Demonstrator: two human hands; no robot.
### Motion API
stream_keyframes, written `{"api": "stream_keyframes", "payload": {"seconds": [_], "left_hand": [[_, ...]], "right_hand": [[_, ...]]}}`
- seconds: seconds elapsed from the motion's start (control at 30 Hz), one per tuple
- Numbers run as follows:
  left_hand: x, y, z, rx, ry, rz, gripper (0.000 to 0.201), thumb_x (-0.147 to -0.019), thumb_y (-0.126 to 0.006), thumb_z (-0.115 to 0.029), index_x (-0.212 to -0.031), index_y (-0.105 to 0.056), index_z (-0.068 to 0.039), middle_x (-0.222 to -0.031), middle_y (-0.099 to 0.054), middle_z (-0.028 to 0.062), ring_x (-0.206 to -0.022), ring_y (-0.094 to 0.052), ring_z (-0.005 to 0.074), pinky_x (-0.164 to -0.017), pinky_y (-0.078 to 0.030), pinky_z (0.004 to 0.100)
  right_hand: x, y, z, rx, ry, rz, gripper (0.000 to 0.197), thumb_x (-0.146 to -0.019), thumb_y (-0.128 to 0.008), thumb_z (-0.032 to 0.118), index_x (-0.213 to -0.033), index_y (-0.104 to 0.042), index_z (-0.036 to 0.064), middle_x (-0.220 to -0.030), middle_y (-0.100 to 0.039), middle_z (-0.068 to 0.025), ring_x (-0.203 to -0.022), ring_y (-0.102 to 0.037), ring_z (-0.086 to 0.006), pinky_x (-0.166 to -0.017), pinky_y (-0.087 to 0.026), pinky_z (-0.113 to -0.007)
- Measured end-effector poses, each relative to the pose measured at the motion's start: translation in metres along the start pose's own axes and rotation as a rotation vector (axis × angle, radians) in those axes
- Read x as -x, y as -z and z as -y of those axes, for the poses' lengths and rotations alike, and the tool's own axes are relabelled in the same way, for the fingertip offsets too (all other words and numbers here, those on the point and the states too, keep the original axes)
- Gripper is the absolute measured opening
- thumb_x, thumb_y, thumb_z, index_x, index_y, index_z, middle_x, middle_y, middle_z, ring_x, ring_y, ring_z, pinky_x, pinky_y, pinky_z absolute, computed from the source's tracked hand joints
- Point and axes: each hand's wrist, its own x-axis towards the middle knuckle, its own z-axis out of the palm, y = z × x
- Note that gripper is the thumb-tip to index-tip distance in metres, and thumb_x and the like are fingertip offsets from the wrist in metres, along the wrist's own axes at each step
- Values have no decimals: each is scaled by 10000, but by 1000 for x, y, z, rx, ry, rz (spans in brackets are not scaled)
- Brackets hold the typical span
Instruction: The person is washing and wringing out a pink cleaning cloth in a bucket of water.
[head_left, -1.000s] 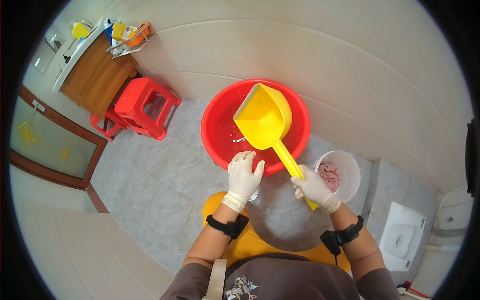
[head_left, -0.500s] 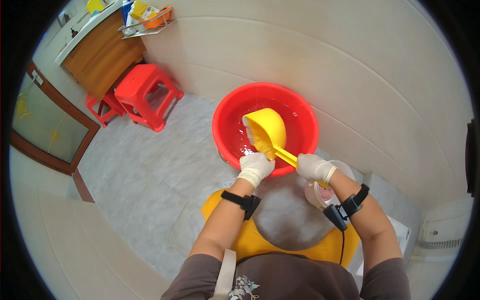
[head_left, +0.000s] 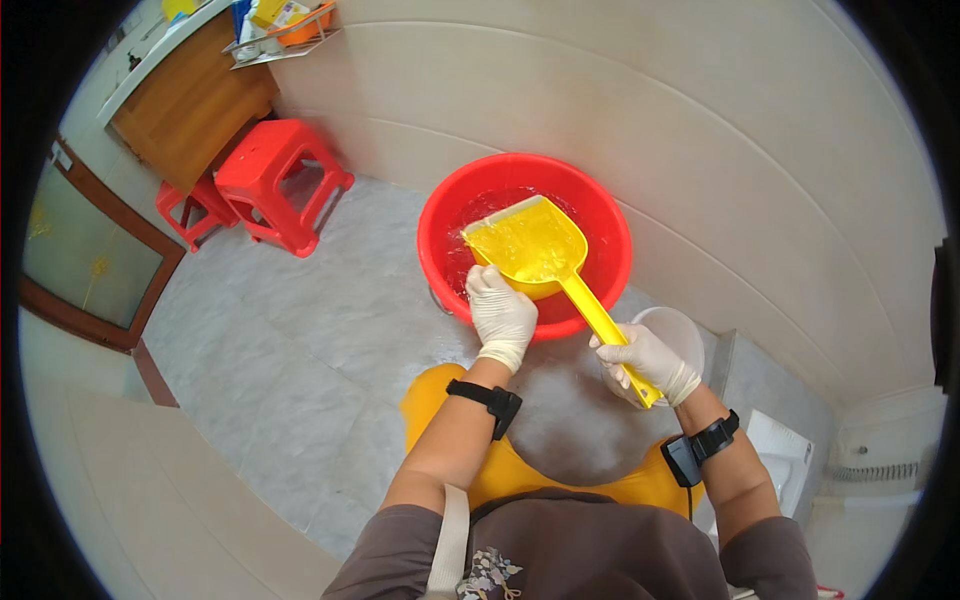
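Observation:
A yellow dustpan (head_left: pixel 535 246) is tilted over a round red basin (head_left: pixel 432 235) that holds water. Its wet scoop faces up, glinting with water. The white-gloved fingers of my right hand (head_left: pixel 652 362) are closed round the long handle, near its end. At the near-left side of the scoop, my left hand (head_left: pixel 502 316), gloved too, has its fingers curled against the pan's edge. The fingertips are partly hidden there.
A whitish bucket (head_left: pixel 678 338) stands by my right hand, partly covered by it. Red plastic stools (head_left: pixel 268 165) are at the left under a wooden cabinet (head_left: pixel 195 95). A tiled wall (head_left: pixel 690 170) rises behind the basin. A wire rack (head_left: pixel 285 45) holds bottles.
The dustpan has turned from its side so the inside of its scoop faces up. My right hand has moved down and slightly right with the handle; my left hand's fingers now point up along the pan.

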Motion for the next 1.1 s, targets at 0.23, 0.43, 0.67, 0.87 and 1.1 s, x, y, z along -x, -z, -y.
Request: {"api": "stream_keyframes", "payload": {"seconds": [0.23,0.43,0.67,0.87,1.1], "left_hand": [[-5,-12,5,-44,-5,-2,512,-678,-576,-67,-1139,-419,89,-1240,-389,272,-1134,-432,414,-975,-384,423],[-6,-5,-1,-227,-62,84,512,-695,-584,-178,-1144,-485,50,-1211,-483,209,-1099,-484,340,-892,-448,417],[-8,2,-10,-285,0,244,570,-742,-561,-230,-1245,-450,14,-1216,-517,197,-1100,-524,324,-898,-454,416],[-11,6,-18,-354,83,377,610,-795,-539,-318,-1330,-408,-57,-1285,-491,139,-1105,-539,303,-867,-473,435],[-11,7,-16,-394,76,391,593,-805,-520,-367,-1320,-439,-86,-1282,-507,124,-1092,-550,304,-865,-471,435]], "right_hand": [[37,0,-8,6,117,-98,189,-873,-584,132,-999,-506,13,-689,-499,-16,-460,-488,-68,-412,-422,-179],[110,5,-1,-95,214,-224,224,-844,-613,154,-992,-523,12,-627,-493,-19,-414,-458,-61,-385,-379,-175],[195,25,-7,-64,214,-489,300,-822,-645,174,-1014,-507,-11,-619,-491,-19,-386,-442,-54,-369,-357,-166],[238,49,-35,17,32,-684,334,-794,-683,191,-995,-514,-15,-619,-504,-11,-367,-435,-58,-353,-365,-174],[257,66,-62,172,-239,-864,184,-809,-603,85,-946,-531,-15,-617,-509,-17,-427,-498,-87,-397,-426,-213]]}}
